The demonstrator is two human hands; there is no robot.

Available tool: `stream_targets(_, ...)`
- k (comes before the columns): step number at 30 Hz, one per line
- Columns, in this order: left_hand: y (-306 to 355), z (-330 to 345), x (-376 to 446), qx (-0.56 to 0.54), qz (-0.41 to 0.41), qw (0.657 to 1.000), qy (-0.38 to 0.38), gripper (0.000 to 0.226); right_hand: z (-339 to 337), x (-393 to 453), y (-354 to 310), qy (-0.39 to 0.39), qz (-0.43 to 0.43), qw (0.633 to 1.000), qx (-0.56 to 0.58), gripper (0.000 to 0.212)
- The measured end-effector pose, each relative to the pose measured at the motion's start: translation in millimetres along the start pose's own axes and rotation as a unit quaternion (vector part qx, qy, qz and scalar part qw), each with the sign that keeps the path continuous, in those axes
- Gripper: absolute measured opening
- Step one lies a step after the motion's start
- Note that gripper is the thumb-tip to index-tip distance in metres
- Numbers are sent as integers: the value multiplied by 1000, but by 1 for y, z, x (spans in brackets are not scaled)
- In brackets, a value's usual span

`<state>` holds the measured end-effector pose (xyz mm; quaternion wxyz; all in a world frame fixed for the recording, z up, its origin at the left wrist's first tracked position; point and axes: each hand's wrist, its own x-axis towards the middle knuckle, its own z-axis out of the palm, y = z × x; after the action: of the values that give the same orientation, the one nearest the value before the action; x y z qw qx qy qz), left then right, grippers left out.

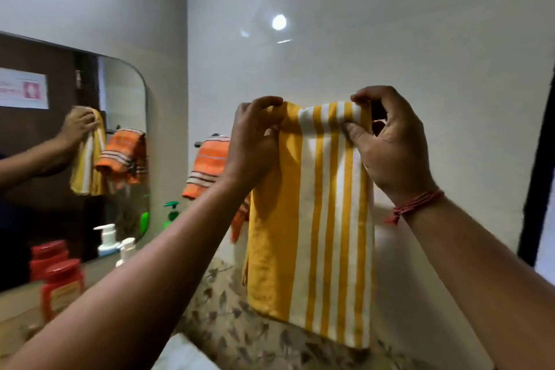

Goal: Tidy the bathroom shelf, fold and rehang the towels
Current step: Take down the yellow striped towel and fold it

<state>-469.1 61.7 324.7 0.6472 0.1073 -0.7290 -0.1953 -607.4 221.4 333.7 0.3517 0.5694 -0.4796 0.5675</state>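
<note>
As both hands pinched its top corners, left hand [255, 135] and right hand [387, 141] held a folded yellow towel [315, 219] hanging near the wall; soft and light, it looked best gripped along that upper edge.

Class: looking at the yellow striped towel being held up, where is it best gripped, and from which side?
Grip the yellow striped towel at its top edge, one corner per hand, from above, as the left hand and right hand pinch it: it hangs flat and straight.
</note>
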Motion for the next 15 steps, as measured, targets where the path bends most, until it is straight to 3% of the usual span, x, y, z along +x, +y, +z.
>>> stream_targets(5, -9, 55, 44, -3, 45, 999, 28, 46, -4, 51, 34, 13, -62, 992, -110, 30)
stream_targets(12, -33, 87, 71, 72, 74, 994, -34, 26, 14, 66, 75, -32, -61, 968, -243, 29)
stream_targets(15, -39, 90, 75, 111, 79, 990, -27, 24, 25, 66, 79, -36, -66, 951, -301, 28)
